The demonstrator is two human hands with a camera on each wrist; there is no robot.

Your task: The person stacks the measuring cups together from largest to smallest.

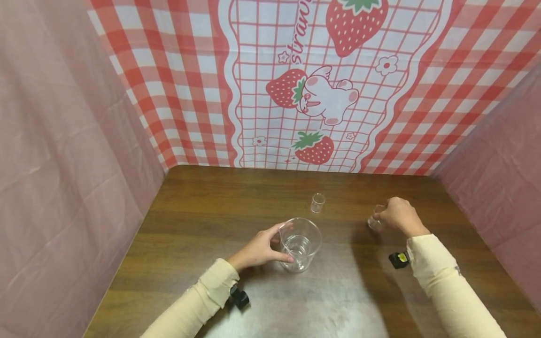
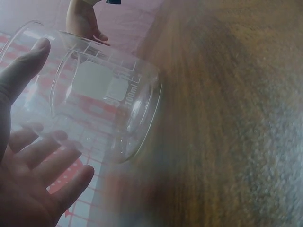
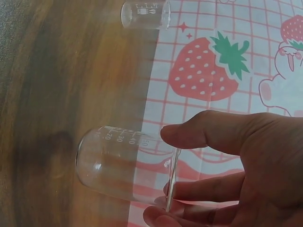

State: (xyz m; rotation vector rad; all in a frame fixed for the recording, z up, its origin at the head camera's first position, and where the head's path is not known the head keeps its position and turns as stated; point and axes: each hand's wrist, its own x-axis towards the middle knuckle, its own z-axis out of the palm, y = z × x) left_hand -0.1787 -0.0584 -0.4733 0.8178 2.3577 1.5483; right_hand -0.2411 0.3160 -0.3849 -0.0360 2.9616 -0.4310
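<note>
In the head view my left hand (image 1: 262, 249) is at the left side of a large clear glass beaker (image 1: 310, 251), thumb in front and fingers behind. Up close its fingers (image 2: 73, 191) look straight and spread beside the glass. Nested inside is a smaller beaker (image 2: 125, 118), the white printing and "100ml" showing through the walls. My right hand (image 1: 399, 216) pinches a small beaker (image 3: 118, 165) at its rim between thumb and fingers. That one carries a printed scale, and its base is close over the table.
A tiny beaker (image 1: 318, 203) stands upright behind the large one. The brown wooden table (image 1: 203, 202) meets a strawberry-patterned cloth (image 1: 262, 108) at the back. Pink curtains (image 1: 63, 164) hang on both sides.
</note>
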